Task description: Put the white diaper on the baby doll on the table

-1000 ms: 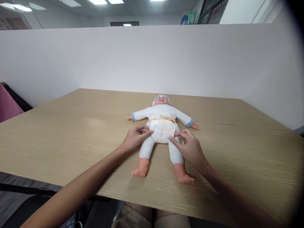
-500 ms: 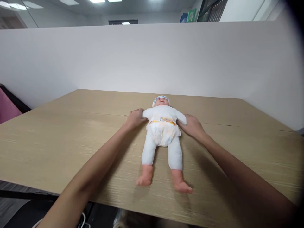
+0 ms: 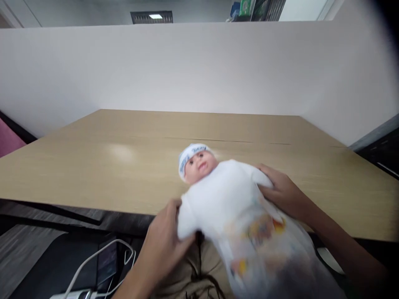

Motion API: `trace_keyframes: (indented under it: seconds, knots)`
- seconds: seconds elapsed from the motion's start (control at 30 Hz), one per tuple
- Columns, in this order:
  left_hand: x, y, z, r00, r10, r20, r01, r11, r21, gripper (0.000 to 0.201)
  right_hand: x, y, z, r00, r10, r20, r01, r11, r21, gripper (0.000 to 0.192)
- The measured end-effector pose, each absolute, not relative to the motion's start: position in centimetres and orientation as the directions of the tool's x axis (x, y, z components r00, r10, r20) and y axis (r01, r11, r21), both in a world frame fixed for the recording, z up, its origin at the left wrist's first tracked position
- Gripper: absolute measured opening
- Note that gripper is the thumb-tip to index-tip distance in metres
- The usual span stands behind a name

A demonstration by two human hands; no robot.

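Note:
A baby doll [image 3: 224, 199] with a white cloth body and a white lettered cap [image 3: 195, 153] is held tilted at the table's near edge, its head toward the upper left. My left hand [image 3: 166, 230] is closed around the doll's arm on the left. On the other side, my right hand [image 3: 279, 187] grips the opposite arm. A printed diaper [image 3: 264, 241] wraps the doll's lower body, which is blurred by motion. The doll's legs and feet cannot be made out.
The wooden table [image 3: 109, 166] stretches back to a white partition [image 3: 187, 66]. Below its near edge, a white cable [image 3: 90, 257] and a dark phone-like device [image 3: 107, 261] lie on a black seat [image 3: 56, 265]. Something pink [image 3: 9, 139] stands at far left.
The doll was lying flat on the table and is now lifted, tilted and drawn toward me. Both hands moved with it, keeping hold of its arms. The view has shifted too.

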State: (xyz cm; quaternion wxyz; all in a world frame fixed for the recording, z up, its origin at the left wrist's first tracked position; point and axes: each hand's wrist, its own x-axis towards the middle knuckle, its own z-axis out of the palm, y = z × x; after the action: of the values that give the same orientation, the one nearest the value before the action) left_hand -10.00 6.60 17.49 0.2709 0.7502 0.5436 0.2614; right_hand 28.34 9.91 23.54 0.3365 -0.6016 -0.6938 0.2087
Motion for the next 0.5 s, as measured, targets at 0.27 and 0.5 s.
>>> trace_keyframes:
  seconds: [0.27, 0.5]
  knots:
    - [-18.2, -10.8, 6.1, 0.289, 0.835, -0.467, 0.711, 0.139, 0.689, 0.08, 21.6, -5.9, 14.4, -0.267, 0.963, -0.018, 0.781, 0.206, -0.589, 0.044]
    - [-26.4, -10.8, 7.6, 0.333, 0.787, -0.52, 0.606, 0.244, 0.757, 0.067, 21.1, -6.7, 8.6, -0.215, 0.976, 0.021, 0.78, 0.185, -0.597, 0.041]
